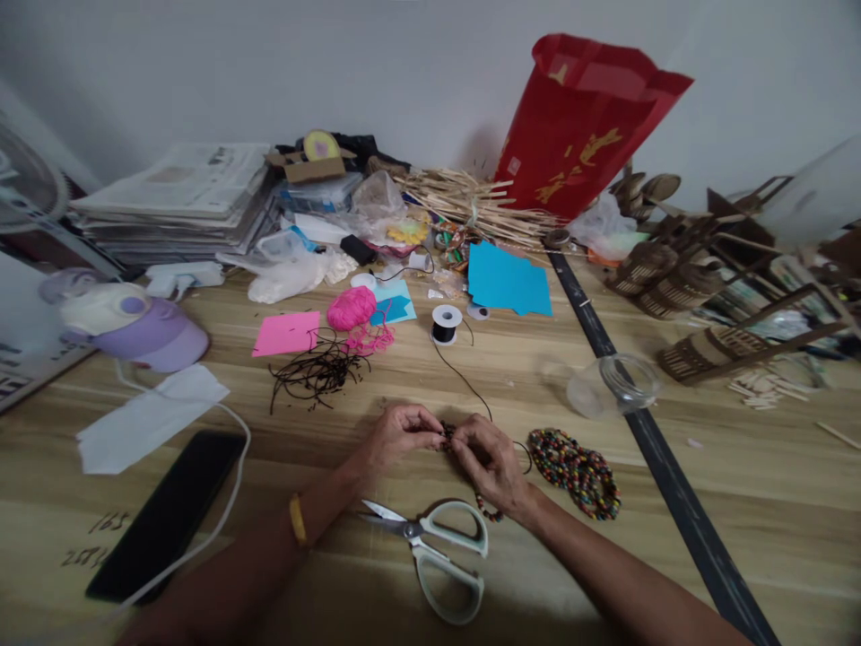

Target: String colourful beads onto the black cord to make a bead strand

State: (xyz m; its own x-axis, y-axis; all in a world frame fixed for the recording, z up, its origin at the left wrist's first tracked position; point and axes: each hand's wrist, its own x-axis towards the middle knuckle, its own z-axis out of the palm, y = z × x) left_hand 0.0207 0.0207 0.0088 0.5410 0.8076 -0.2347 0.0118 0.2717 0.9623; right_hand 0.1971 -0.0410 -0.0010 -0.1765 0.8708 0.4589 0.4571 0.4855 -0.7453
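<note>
My left hand [402, 432] and my right hand [493, 458] meet over the table, fingertips pinched on a small beaded strand [490, 513] whose lower end curves out below my right hand. Most of that strand is covered by my fingers. A black cord [464, 381] runs from the white spool [447, 325] down toward my hands. Just below them lie scissors [430, 538] with white handles, blades parted and pointing left. To the right of my right hand rests a coiled heap of multicoloured bead strands [575, 471].
Black cord pieces [316, 368], pink yarn [351, 309] and a blue card [509, 280] lie farther back. A clear plastic cup [612, 388] lies on the right. At left are a dark phone [168, 516], a white cable [235, 458] and a purple cap [152, 332]. A red bag [578, 135] stands behind.
</note>
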